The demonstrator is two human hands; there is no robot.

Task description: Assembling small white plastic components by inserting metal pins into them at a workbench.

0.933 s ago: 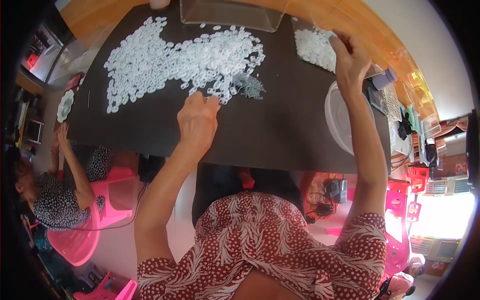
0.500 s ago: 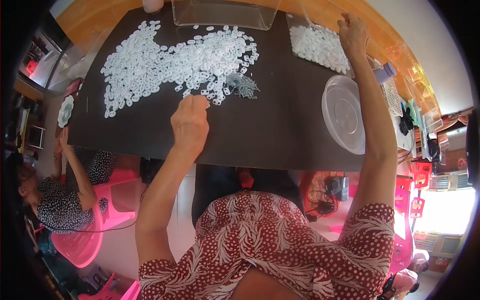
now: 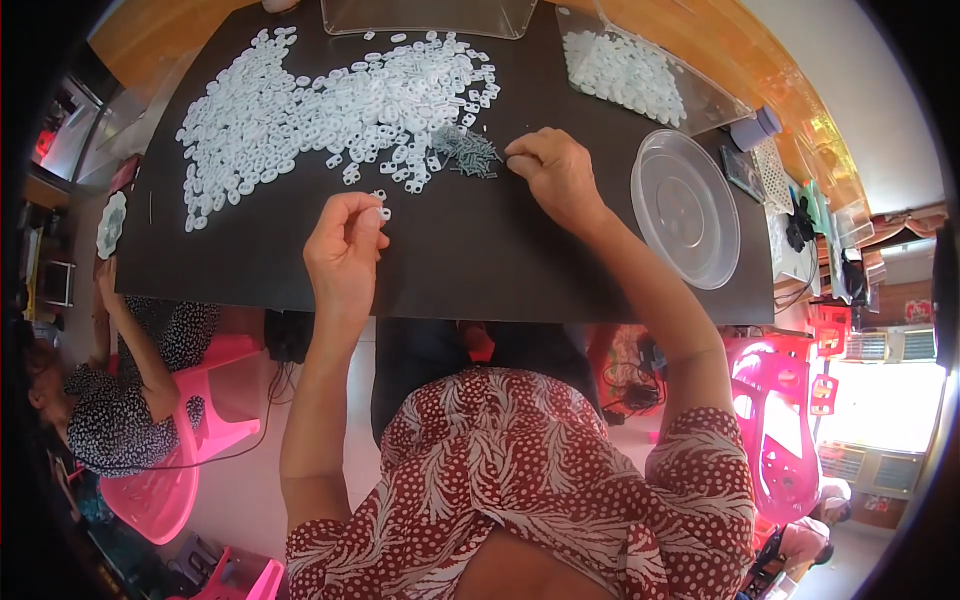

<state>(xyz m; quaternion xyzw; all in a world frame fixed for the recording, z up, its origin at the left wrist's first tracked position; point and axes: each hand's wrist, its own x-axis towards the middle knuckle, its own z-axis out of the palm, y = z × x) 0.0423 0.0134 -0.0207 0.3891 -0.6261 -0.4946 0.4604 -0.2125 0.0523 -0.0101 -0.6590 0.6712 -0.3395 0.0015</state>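
Observation:
My left hand (image 3: 343,245) is closed in a pinch over the dark table (image 3: 450,280). Between thumb and fingertips it grips a small white plastic piece with holes (image 3: 384,213). My right hand (image 3: 558,175) has its fingertips pressed together, just right of a heap of small grey pins (image 3: 468,153). Whatever those fingers hold, if anything, is too small to make out. Beyond both hands spreads a wide pile of white oval pieces (image 3: 345,110), each with holes in it. The grey pins lie against the pile's right edge.
At the back right, a clear tray (image 3: 700,105) contains many white pieces. A round clear lid (image 3: 686,210) lies on the table's right side. Another clear container (image 3: 430,18) stands at the far edge. To the left, another person (image 3: 130,400) sits on a pink chair (image 3: 165,490).
My right hand has come back from above the clear tray to beside the grey pins. My left hand has turned, showing the white piece in its fingers. The view has shifted slightly.

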